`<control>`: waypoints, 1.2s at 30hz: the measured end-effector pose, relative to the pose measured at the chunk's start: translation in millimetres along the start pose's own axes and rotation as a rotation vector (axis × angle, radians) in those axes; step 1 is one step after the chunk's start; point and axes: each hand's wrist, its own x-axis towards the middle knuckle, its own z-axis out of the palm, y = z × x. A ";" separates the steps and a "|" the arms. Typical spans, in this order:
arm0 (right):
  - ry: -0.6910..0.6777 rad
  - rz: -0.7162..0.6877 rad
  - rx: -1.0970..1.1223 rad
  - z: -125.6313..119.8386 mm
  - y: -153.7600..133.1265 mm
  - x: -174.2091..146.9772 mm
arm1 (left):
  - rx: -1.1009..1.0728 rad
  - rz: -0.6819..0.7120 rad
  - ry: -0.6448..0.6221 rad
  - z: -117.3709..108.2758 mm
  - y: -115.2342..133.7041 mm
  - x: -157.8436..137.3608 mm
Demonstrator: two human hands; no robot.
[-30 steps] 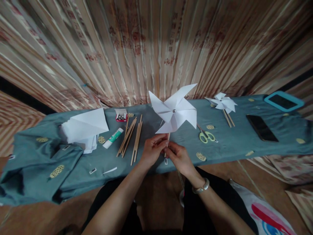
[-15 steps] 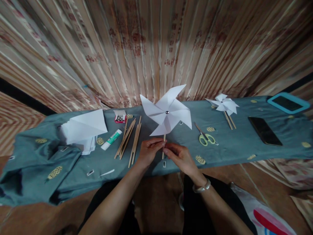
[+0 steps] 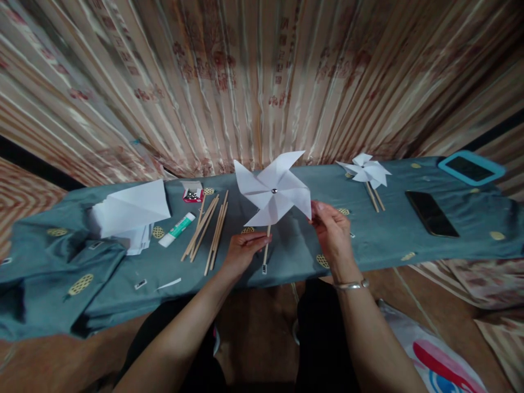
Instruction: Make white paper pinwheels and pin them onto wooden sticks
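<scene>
Fingers (image 3: 259, 239) of left hand (image 3: 240, 252) pinching pinwheel (image 3: 274, 191) by stick (image 3: 266, 255), over mid-cloth (image 3: 380, 234); bare stretch rightward to phone (image 3: 432, 214); right hand (image 3: 333, 232) at blade (image 3: 302, 200) edge, grip unclear, shifted up from stick

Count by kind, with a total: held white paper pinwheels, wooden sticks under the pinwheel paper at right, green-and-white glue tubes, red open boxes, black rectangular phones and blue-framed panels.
Held pinwheel: 1
Sticks at right: 2
Glue tube: 1
Box: 1
Phone: 1
Panel: 1
Total: 7
</scene>
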 end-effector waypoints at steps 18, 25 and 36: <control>-0.093 0.024 -0.215 11.8 2.1 -21.1 | -0.064 0.007 0.007 8.5 0.8 0.6; -0.219 0.059 -0.235 18.9 13.4 -28.2 | -0.045 0.021 -0.003 8.5 1.1 0.1; -0.380 -0.073 -0.446 22.0 15.5 -38.2 | -0.002 0.039 -0.039 7.3 2.2 -1.9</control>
